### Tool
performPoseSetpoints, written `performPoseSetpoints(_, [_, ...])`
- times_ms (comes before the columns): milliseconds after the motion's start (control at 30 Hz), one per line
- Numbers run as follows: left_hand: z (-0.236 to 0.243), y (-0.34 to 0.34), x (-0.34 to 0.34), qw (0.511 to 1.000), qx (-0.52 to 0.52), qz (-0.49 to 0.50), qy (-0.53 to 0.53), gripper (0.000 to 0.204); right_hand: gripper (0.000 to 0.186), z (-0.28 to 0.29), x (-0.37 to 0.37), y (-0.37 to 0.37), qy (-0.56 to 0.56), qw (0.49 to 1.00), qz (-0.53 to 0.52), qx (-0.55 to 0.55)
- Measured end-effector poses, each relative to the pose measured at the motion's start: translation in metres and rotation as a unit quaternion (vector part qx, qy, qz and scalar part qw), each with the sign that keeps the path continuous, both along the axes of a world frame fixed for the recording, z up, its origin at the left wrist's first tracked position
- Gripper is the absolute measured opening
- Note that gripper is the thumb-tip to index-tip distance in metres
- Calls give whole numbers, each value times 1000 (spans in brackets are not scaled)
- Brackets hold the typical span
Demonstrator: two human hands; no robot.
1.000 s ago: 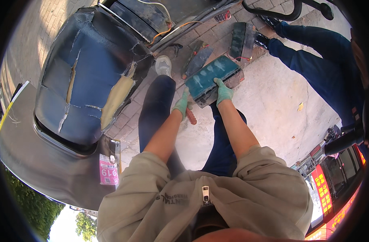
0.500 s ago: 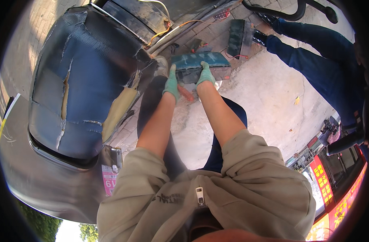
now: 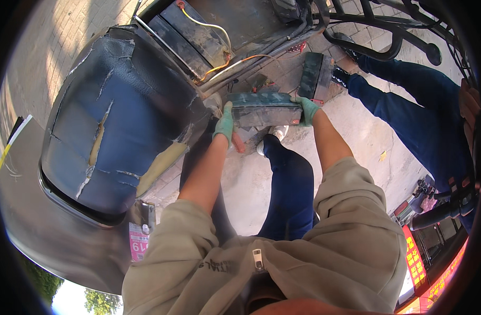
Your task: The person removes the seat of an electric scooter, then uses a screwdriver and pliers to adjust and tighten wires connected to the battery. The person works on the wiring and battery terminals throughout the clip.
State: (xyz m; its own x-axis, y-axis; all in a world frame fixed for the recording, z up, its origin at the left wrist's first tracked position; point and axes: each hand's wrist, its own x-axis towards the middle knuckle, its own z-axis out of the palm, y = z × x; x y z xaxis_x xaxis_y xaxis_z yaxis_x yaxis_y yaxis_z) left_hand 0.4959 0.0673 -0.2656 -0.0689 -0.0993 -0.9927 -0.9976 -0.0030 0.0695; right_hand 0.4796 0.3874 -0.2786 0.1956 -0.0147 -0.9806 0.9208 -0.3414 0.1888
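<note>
A dark green and black battery block point(image 3: 263, 113) is held low over the ground by both hands. My left hand point(image 3: 224, 125) in a pale green glove grips its left end, thumb along the edge. My right hand point(image 3: 305, 110), gloved alike, is closed on its right end. A reddish, ridged piece point(image 3: 239, 145) shows just below my left hand; I cannot make out what it is. Another battery block point(image 3: 314, 76) lies on the paving behind the held one, beside a smaller dark part point(image 3: 259, 83) with red wire.
A torn black seat point(image 3: 77, 142) fills the left side. Behind it, an open compartment point(image 3: 266, 16) holds batteries point(image 3: 185, 37) and loose wires. Black metal tubing point(image 3: 387, 50) crosses the upper right. Another person's legs point(image 3: 403, 115) are at the right, above pale concrete point(image 3: 371, 173).
The held battery has turned more level, with its long side facing me. My right hand has shifted rightward from the middle of its front edge to the right end.
</note>
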Motion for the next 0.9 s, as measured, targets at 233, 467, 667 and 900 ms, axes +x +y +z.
performPoseSetpoints(233, [2, 8, 15, 993, -102, -50, 2, 95, 41, -19, 34, -6, 55, 995, -82, -11])
performPoseSetpoints(467, [14, 4, 18, 988, -94, -119, 32, 91, 44, 27, 82, -32, 183, 945, -272, -11])
performPoseSetpoints(667, [73, 25, -2, 947, -89, -296, 88, 93, 43, 114, 112, -29, 201, 914, -341, 83])
performPoseSetpoints(900, [244, 50, -117, 900, 52, -424, 83, 93, 62, 252, 110, -54, 251, 873, -411, 72])
